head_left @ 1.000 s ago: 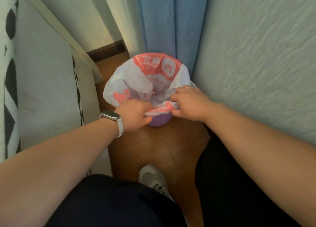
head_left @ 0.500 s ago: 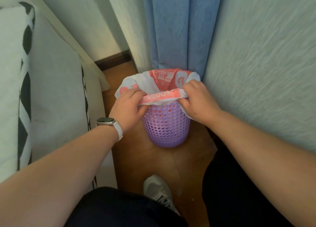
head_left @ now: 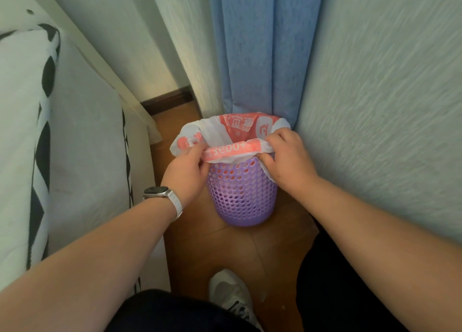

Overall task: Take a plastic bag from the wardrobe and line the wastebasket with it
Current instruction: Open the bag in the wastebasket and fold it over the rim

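A purple perforated wastebasket [head_left: 241, 196] stands on the wooden floor in a narrow gap. A white and red plastic bag [head_left: 232, 151] sits inside it, its edge folded outward over the near rim. My left hand [head_left: 186, 174] pinches the bag's folded edge at the rim's left side. On the right side my right hand [head_left: 287, 156] grips the same edge, with the thumb under the fold. The basket's inside is hidden by the bag.
A bed [head_left: 75, 156] with a white and black cover runs along the left. Blue curtains [head_left: 255, 51] hang behind the basket and a pale wall [head_left: 387, 106] stands close on the right. My shoe [head_left: 232, 296] rests on the floor below the basket.
The bag's near edge has been pulled down over the rim, exposing the purple basket wall. Both hands have shifted apart to the rim's sides and stayed on the bag.
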### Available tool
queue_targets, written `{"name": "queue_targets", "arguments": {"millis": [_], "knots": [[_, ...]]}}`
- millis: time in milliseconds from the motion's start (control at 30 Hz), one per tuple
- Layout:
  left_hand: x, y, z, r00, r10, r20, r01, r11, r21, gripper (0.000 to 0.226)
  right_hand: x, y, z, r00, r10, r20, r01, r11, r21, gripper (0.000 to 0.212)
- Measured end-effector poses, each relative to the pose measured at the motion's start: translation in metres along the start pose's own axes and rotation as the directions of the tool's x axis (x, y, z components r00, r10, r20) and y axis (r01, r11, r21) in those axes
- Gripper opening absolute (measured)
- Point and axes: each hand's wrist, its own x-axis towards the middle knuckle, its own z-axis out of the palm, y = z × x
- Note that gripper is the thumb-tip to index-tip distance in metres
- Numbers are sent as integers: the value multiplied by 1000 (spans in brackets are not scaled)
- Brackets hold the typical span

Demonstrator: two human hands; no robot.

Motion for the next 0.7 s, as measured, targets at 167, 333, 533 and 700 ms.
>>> {"name": "queue_targets", "arguments": {"millis": [167, 333, 533, 700], "knots": [[0, -1, -2, 998, -51, 29, 50, 999, 21, 32, 1, 0, 0, 1000, 0, -4, 0, 999, 39, 33], [8, -2, -15, 982, 186, 26, -185, 938, 292, 49, 1, -2, 2, 1000, 3, -17, -2, 998, 69, 34], [15, 44, -4, 925, 380, -20, -370, 910, 189, 41, 0, -12, 4, 998, -62, 0, 61, 985, 162, 32], [14, 48, 10, 947, 322, 26, -322, 946, 42, 36, -1, -25, 2, 995, -84, 57, 61, 944, 324, 42]]}}
